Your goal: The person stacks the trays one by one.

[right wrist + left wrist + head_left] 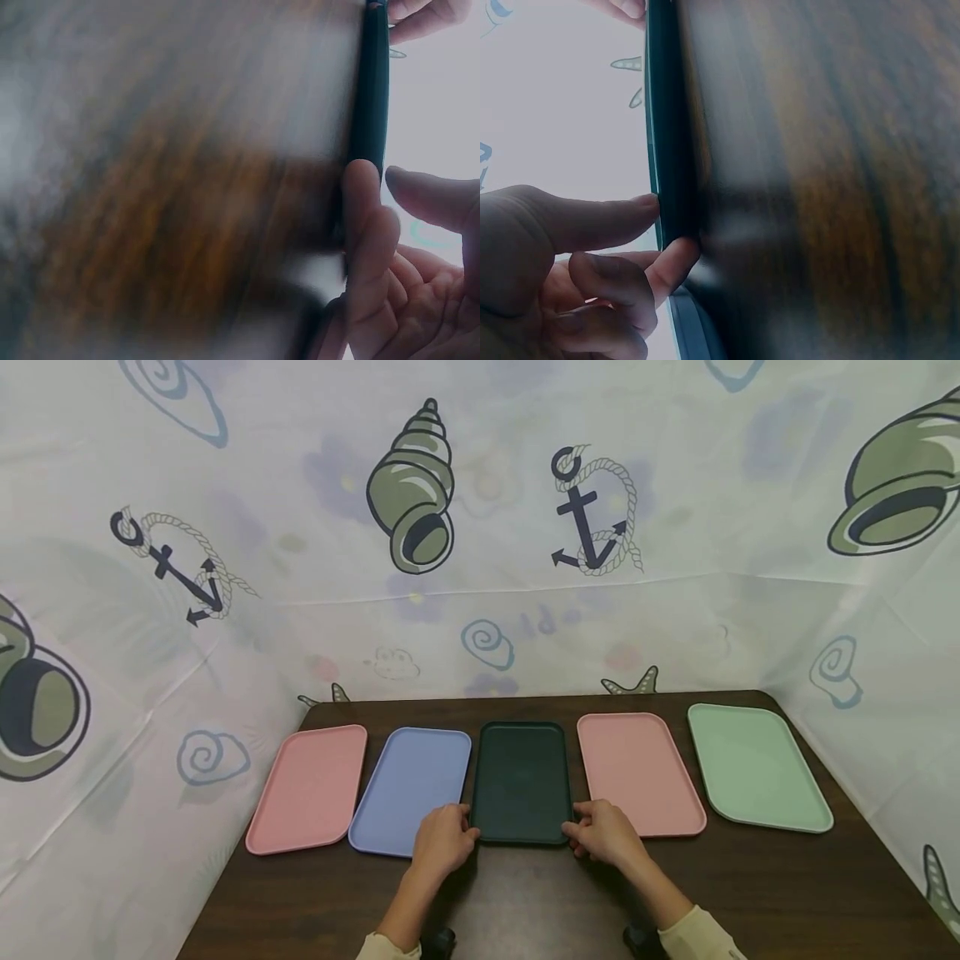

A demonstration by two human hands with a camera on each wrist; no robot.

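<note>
A dark green tray (522, 781) with rounded corners lies in the middle of a row of trays. At its near left corner my left hand (444, 839) pinches the rim. In the left wrist view the thumb (622, 219) is on the upper edge and a curled finger (673, 266) on the outer side below. My right hand (602, 833) grips the near right corner likewise, a fingertip (363, 180) against the side wall in the right wrist view and the thumb (431, 196) over the rim. Both wrist views show the tray edge-on, close over the table.
Left of the green tray are a blue tray (411, 789) and a pink tray (309, 789). On its right lie another pink tray (637, 772) and a mint green tray (759, 768). The brown wooden table (540, 910) is bordered by a shell-and-anchor patterned cloth (495, 510).
</note>
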